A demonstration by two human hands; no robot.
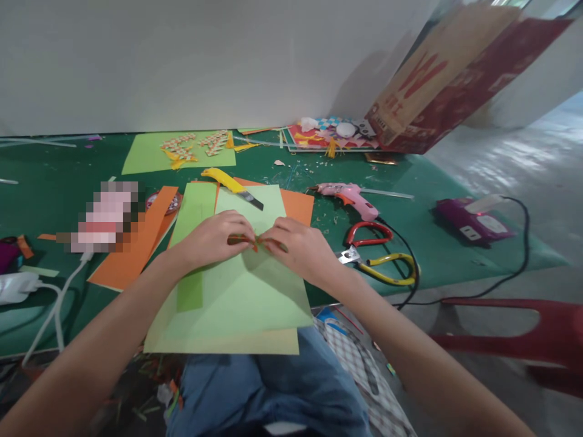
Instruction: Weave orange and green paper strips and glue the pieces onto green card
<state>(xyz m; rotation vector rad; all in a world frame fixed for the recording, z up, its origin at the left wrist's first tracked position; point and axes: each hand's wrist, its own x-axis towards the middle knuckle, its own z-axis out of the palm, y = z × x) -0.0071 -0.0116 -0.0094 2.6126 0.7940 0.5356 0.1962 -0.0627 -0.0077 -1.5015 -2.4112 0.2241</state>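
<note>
My left hand (223, 240) and my right hand (294, 246) meet above a stack of pale green paper sheets (228, 303). Between their pinched fingertips is a small orange-and-green paper strip piece (256, 241); most of it is hidden by the fingers. A narrow darker green strip (189, 294) lies on the sheets under my left wrist. Just beyond the hands, a yellow utility knife (230, 182) rests with its blade out on the paper. Orange paper (296, 206) sticks out beneath the stack.
A pink glue gun (348, 197) and red-and-yellow-handled scissors (382, 264) lie at the right, near a purple power socket (473, 221). Folded paper pieces (214, 142) sit on green paper at the back. A paper bag (446, 79) leans at back right. Orange sheets (127, 255) lie left.
</note>
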